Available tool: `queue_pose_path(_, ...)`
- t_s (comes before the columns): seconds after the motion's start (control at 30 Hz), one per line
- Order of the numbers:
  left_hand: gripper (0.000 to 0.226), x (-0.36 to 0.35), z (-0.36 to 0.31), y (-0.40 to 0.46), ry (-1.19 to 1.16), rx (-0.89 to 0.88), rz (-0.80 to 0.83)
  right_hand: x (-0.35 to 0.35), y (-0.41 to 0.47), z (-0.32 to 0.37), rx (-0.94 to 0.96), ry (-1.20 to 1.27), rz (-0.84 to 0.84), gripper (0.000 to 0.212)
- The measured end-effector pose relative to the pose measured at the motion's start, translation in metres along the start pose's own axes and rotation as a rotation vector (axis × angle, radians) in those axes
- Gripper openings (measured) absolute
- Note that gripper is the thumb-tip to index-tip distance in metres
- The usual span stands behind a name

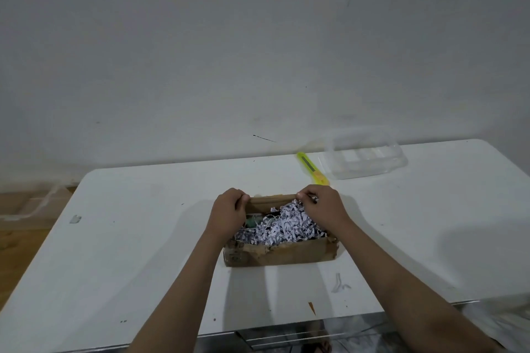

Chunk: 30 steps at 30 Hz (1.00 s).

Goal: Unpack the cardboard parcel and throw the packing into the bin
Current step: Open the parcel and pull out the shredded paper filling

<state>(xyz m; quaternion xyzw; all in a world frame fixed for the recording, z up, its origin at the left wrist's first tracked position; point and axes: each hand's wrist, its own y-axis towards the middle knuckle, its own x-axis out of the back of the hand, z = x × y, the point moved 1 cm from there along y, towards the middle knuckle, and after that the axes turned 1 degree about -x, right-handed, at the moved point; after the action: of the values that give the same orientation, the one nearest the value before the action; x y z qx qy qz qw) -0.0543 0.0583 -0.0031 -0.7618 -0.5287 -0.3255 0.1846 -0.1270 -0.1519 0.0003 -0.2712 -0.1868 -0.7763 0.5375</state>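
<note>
**Open parcel held at its far edge**

The cardboard parcel (279,252) (filled with shredded paper (282,228)) sits mid-table (129,238). Its far flap is pinched by the left hand (229,212) and right hand (322,205). A clear plastic container (365,159) is seen behind.

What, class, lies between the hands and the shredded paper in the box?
Nothing visible. The box is open; both hands, left and right, grip its far flap right above the paper. No bin is in view.
</note>
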Motion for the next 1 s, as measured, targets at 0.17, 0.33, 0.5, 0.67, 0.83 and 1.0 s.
queue_pose_path(0.17, 0.025, 0.001, -0.003, 0.002, 0.041, 0.032, 0.025, 0.0, 0.001, 0.002, -0.008, -0.076, 0.032, 0.019)
queue_pose_path(0.33, 0.029, 0.0, -0.002, 0.003, 0.041, 0.091, 0.051, -0.002, 0.002, 0.003, -0.02, -0.09, 0.06, 0.021)
queue_pose_path(0.5, 0.02, 0.004, -0.001, -0.002, -0.023, 0.043, 0.044, 0.004, -0.005, 0.004, -0.016, -0.038, 0.049, 0.017)
queue_pose_path(0.67, 0.013, 0.008, -0.001, -0.007, -0.086, -0.073, -0.022, 0.013, -0.011, 0.01, 0.004, -0.03, 0.063, 0.015)
queue_pose_path(0.83, 0.028, 0.017, -0.005, -0.018, -0.057, -0.164, -0.069, 0.026, -0.022, 0.021, 0.096, -0.058, -0.021, 0.027)
queue_pose_path(1.0, 0.018, 0.027, -0.024, -0.039, -0.062, -0.308, -0.115, 0.041, -0.045, 0.032, 0.19, -0.111, -0.126, 0.023)
